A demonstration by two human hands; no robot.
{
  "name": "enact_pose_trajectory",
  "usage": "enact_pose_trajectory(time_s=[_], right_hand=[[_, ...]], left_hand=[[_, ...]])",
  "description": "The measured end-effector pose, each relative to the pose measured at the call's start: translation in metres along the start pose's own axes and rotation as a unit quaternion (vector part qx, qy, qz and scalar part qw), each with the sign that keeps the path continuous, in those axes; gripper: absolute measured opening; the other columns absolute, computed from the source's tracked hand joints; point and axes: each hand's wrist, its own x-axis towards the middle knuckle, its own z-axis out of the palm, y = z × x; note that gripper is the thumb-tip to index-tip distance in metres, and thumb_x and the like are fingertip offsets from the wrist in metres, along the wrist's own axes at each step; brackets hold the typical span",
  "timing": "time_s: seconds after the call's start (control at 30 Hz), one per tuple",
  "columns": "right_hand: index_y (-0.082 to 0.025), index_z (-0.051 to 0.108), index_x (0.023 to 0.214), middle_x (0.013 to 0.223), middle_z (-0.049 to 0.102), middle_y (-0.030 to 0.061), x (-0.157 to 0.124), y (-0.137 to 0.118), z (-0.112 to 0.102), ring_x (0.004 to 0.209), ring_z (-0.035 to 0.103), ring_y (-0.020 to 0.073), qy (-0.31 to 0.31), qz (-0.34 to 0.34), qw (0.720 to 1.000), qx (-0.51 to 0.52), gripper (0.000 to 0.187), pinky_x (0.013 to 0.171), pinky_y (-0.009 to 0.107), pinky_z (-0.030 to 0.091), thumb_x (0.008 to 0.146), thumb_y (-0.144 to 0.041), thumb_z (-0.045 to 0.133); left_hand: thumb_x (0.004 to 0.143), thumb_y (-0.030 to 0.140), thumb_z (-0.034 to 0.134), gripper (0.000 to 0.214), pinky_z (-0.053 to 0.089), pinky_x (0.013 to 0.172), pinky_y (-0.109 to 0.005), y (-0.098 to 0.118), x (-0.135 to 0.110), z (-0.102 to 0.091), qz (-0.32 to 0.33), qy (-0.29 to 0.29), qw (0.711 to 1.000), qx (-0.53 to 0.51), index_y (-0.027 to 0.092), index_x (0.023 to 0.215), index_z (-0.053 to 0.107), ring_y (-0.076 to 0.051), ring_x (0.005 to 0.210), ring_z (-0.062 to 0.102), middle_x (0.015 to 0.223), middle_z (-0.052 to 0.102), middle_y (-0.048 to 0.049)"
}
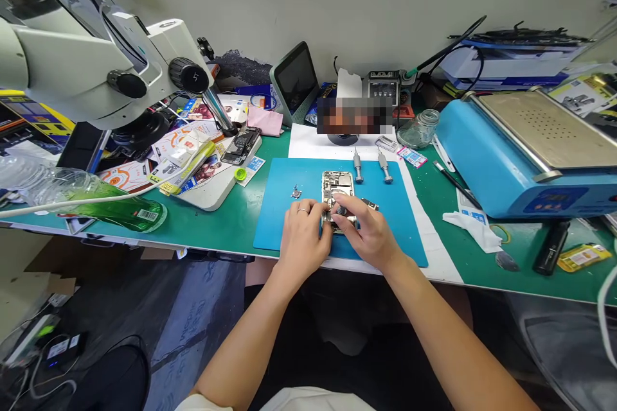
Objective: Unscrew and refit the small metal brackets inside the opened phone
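Note:
An opened smartphone (338,181) with its inner boards exposed lies on a blue mat (274,186). My left hand (304,234) wears a ring and holds the phone's lower left side with curled fingers. Over the lower half of the phone, my right hand (369,228) pinches a small screwdriver (341,210), seen nearly end-on; its tip is hidden. A small metal part (295,192) rests on the mat left of the phone. Another dark part (370,204) lies just beyond my right hand. Two grey screwdrivers (357,166) (384,167) lie at the mat's far side.
At left a microscope (159,70) overhangs the bench, near a green bottle (116,205) on its side. A blue heating plate machine (520,160) stands at right. A glass jar (419,128) and a soldering station (383,87) are at the back, beside a tilted screen (295,80).

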Motion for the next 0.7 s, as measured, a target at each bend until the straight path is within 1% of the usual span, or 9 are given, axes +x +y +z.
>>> enact_pose_trajectory(time_s=[0.23, 0.47, 0.63, 0.7], right_hand=[[-0.034, 0.045, 0.154, 0.121, 0.078, 0.0077, 0.0004, -0.0011, 0.0002, 0.1, 0.079, 0.0221, 0.002, -0.005, 1.0, -0.005, 0.053, 0.082, 0.037, 0.068, 0.106, -0.017, 0.057], [-0.034, 0.045, 0.154, 0.121, 0.079, 0.0073, -0.0015, -0.0003, 0.0003, 0.099, 0.08, 0.0215, 0.005, 0.011, 1.0, -0.004, 0.053, 0.084, 0.036, 0.068, 0.105, -0.018, 0.058], [-0.032, 0.039, 0.158, 0.124, 0.077, 0.0104, -0.0064, 0.0005, 0.0009, 0.102, 0.08, 0.0235, 0.014, 0.007, 0.999, -0.033, 0.059, 0.085, 0.038, 0.069, 0.105, -0.016, 0.058], [-0.032, 0.037, 0.159, 0.122, 0.077, 0.0107, -0.0085, 0.0006, 0.0007, 0.102, 0.08, 0.0231, 0.027, 0.006, 0.999, -0.034, 0.059, 0.083, 0.038, 0.07, 0.105, -0.016, 0.057]], left_hand=[[0.101, 0.02, 0.056, 0.02, 0.048, 0.088, -0.043, 0.0001, -0.0001, -0.0006, 0.002, 0.002, 1.0, 0.002, 0.025, 0.119, 0.062, -0.028, 0.108, 0.059, 0.12, 0.067, -0.0074], [0.1, 0.019, 0.055, 0.021, 0.048, 0.089, -0.043, -0.0011, -0.0003, 0.0001, 0.002, 0.001, 1.0, -0.001, 0.026, 0.12, 0.061, -0.029, 0.11, 0.059, 0.12, 0.067, -0.0075], [0.1, 0.018, 0.056, 0.022, 0.048, 0.091, -0.044, -0.0018, -0.0002, 0.0009, 0.001, -0.001, 1.0, -0.002, 0.025, 0.12, 0.062, -0.029, 0.112, 0.059, 0.12, 0.067, -0.0075], [0.099, 0.017, 0.056, 0.023, 0.048, 0.092, -0.044, -0.0016, -0.0001, 0.0008, 0.001, 0.0, 1.0, -0.004, 0.025, 0.12, 0.062, -0.029, 0.113, 0.059, 0.12, 0.067, -0.0074]])
